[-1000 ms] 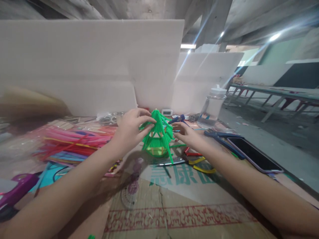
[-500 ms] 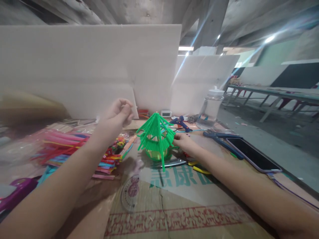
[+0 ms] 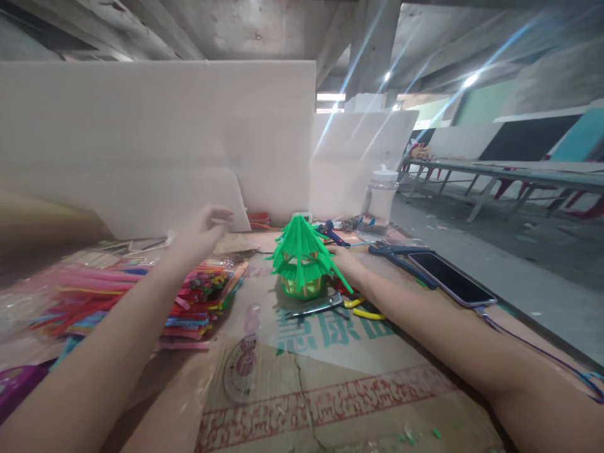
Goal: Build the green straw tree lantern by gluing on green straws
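Note:
A small green pavilion model (image 3: 302,258), with a pointed roof and a lower ring of eaves made of fuzzy pipe cleaners, stands upright on the cardboard. One long green strand sticks out toward its lower right. My right hand (image 3: 343,263) is at the model's right side, its fingertips partly hidden behind the eaves. Raised to the left of the model, apart from it, my left hand (image 3: 214,225) has loosely bent fingers, slightly blurred, with nothing visible in them. Pliers with yellow handles (image 3: 365,309) lie just in front of the model.
A heap of coloured pipe cleaners (image 3: 189,302) lies under my left forearm. Behind the model are a blue glue gun (image 3: 333,233) and a clear bottle (image 3: 379,201). Blue-handled pliers (image 3: 401,258) and a phone (image 3: 450,277) lie to the right. White boards (image 3: 155,126) stand at the back.
The model has turned: its long strand swung from the front to the right. My left hand has dropped a little and its fingers have loosened. The camera view has shifted to the right.

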`<state>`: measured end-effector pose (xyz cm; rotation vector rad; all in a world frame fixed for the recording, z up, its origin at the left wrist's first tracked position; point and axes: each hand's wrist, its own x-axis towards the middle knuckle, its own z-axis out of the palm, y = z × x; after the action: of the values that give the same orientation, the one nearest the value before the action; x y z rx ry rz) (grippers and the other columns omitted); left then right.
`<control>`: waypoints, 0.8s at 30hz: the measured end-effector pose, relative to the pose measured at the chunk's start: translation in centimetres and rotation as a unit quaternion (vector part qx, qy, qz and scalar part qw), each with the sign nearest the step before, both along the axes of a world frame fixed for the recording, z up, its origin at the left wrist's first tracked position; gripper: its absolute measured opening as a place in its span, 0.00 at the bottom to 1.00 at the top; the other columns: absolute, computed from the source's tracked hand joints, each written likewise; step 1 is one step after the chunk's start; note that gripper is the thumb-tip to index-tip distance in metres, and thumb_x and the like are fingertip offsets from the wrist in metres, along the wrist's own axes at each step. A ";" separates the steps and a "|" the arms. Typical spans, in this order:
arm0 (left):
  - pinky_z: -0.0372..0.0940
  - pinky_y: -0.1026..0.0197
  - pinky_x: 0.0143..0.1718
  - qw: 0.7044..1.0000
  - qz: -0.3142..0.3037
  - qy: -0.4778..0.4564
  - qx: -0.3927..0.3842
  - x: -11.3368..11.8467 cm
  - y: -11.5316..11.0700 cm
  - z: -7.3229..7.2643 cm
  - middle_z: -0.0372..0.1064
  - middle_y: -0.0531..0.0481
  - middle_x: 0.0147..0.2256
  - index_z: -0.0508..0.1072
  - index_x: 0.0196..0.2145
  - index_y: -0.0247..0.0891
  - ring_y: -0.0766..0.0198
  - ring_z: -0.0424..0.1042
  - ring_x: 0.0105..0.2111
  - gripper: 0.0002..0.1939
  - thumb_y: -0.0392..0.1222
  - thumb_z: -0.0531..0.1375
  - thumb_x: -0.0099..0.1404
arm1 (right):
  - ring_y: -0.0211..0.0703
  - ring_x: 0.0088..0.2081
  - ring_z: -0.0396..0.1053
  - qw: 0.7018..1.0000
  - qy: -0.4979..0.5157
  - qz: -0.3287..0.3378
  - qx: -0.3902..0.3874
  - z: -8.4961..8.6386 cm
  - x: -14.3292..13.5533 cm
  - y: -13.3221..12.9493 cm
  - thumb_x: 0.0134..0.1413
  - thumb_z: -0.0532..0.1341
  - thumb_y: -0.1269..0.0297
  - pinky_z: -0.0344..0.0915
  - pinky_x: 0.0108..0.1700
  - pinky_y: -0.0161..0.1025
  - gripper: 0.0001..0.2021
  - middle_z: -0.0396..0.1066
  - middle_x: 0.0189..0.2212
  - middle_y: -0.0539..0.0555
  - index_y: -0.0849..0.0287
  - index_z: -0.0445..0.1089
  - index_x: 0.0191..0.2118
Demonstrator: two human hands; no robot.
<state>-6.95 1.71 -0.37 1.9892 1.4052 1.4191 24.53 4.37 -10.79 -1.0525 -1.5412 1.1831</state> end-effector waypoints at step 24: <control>0.66 0.56 0.45 0.982 -0.084 0.137 0.099 6.4 -5.6 0.0 0.72 0.47 0.46 0.74 0.51 0.41 0.59 0.72 0.44 0.18 0.50 0.58 0.67 | 0.53 0.38 0.75 0.994 -0.089 0.025 0.065 1.8 -0.3 -1.8 0.42 0.67 0.58 0.71 0.39 0.45 0.13 0.79 0.35 0.56 0.62 0.78 0.33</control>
<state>-0.52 -3.88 -0.36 2.4459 1.2013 1.2931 24.21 2.56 -8.98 -1.0602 -1.7682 1.0294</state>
